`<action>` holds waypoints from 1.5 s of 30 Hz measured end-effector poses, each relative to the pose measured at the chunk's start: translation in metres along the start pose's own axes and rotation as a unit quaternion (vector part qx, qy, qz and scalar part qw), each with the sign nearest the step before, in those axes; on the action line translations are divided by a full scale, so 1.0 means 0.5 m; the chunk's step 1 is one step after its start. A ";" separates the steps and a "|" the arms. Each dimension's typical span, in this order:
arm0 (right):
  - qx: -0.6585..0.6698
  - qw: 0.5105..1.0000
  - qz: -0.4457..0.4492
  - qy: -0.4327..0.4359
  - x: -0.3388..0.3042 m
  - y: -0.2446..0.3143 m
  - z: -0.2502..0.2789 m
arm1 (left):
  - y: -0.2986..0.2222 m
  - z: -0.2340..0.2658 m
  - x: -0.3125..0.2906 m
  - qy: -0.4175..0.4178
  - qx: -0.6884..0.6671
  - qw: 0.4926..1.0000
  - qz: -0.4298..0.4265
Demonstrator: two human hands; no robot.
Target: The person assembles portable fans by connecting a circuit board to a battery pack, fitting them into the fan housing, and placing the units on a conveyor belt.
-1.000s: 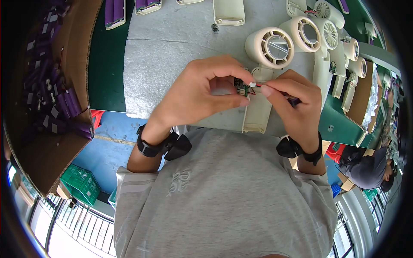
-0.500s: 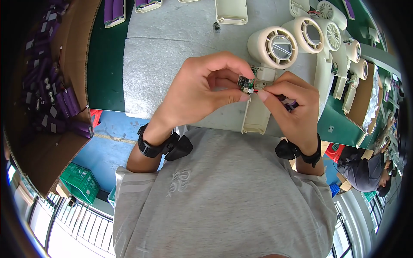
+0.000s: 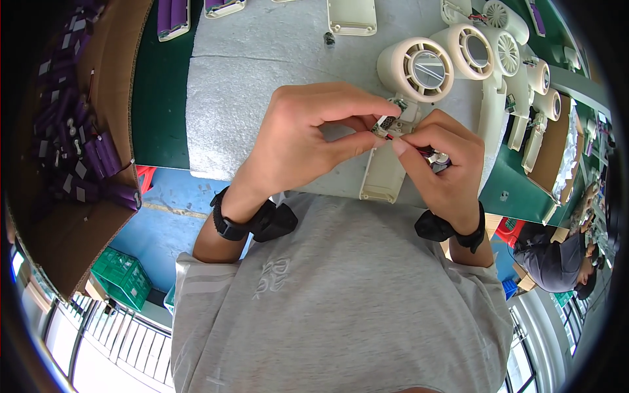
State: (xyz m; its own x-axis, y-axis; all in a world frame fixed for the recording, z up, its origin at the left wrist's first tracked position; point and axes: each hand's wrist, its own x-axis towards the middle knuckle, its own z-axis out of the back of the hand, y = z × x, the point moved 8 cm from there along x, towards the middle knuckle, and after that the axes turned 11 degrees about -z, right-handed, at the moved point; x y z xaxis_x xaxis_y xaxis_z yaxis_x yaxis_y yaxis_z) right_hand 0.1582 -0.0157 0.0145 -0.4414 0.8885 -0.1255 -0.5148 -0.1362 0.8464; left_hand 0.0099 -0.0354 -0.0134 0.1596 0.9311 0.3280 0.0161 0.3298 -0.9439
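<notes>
My left hand [image 3: 304, 141] pinches a small circuit board [image 3: 386, 123] between thumb and fingertips. Close beside it, my right hand [image 3: 449, 164] is closed, its thumb and forefinger pinching a thin red wire [image 3: 389, 137] at the board's edge. Something purple and silvery, perhaps a battery, shows partly in the right palm; the fingers hide most of it. Under both hands lies a cream handheld fan with a round grilled head [image 3: 416, 70] and an open, hollow handle [image 3: 381, 175]. Whether the wire's end sits in the board is too small to tell.
Several more cream fans [image 3: 466, 52] lie at the right on the foam-covered table [image 3: 229, 124]. A cream handle shell [image 3: 352, 16] is at the far edge. Left stands a cardboard box [image 3: 111, 85] of purple battery packs. Another person [image 3: 553, 259] sits at the far right.
The circuit board has tilted and shifted slightly right, toward the fan's neck. The handle's lower end has swung slightly left. Both hands keep their pinches.
</notes>
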 end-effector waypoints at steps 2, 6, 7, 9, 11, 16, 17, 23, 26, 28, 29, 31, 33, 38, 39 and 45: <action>-0.017 0.999 0.040 0.018 -0.002 0.003 -0.003 | -0.007 0.000 0.005 0.019 0.009 1.000 -0.005; 0.002 0.999 0.018 -0.039 -0.005 -0.011 0.003 | -0.015 -0.010 0.011 0.053 0.037 0.998 -0.022; 0.003 0.999 0.018 -0.038 -0.005 -0.005 0.000 | -0.017 -0.011 0.012 0.048 0.049 0.997 -0.030; -0.017 0.997 -0.012 -0.077 -0.008 0.008 0.002 | -0.019 -0.016 0.013 0.044 0.060 0.997 -0.037; -0.028 0.995 -0.028 -0.097 -0.007 0.006 0.006 | -0.015 -0.017 0.012 0.013 0.055 0.998 -0.023; -0.077 0.990 0.034 -0.111 -0.006 0.014 0.007 | 0.001 -0.008 0.007 0.020 0.020 1.000 -0.010; -0.078 0.989 0.033 -0.118 -0.007 0.013 0.010 | 0.003 -0.007 0.006 0.020 0.019 1.000 -0.009; -0.093 0.986 0.066 -0.123 -0.010 0.011 0.012 | -0.009 -0.010 0.004 0.020 0.087 0.994 -0.055; -0.076 0.987 0.065 -0.122 -0.012 0.008 0.014 | -0.016 -0.013 0.005 0.014 0.110 0.991 -0.068; -0.079 0.987 0.060 -0.126 -0.011 0.007 0.014 | -0.019 -0.014 0.006 0.014 0.127 0.989 -0.074; -0.082 0.986 0.055 -0.130 -0.010 0.007 0.015 | -0.019 -0.015 0.005 0.013 0.127 0.989 -0.074; -0.086 0.986 0.051 -0.135 -0.009 0.007 0.015 | -0.020 -0.015 0.006 0.012 0.133 0.988 -0.078; -0.081 0.986 0.048 -0.134 -0.009 0.008 0.014 | -0.020 -0.016 0.006 0.011 0.136 0.987 -0.081; -0.043 0.993 -0.011 -0.109 -0.013 -0.005 0.018 | -0.015 -0.015 0.008 0.020 0.110 0.992 -0.067; -0.043 0.993 -0.011 -0.109 -0.016 -0.006 0.019 | -0.014 -0.016 0.010 0.033 0.099 0.993 -0.063; -0.083 0.989 -0.001 -0.119 -0.031 -0.005 0.025 | 0.009 -0.025 0.008 0.056 0.037 0.997 0.027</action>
State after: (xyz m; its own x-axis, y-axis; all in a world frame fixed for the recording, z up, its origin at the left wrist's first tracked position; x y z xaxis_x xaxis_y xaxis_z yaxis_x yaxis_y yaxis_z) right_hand 0.1755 -0.0235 0.0206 -0.2644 0.9643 0.0162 -0.6378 -0.1874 0.7470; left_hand 0.0228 -0.0319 -0.0166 0.2678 0.9257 0.2672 -0.0683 0.2949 -0.9531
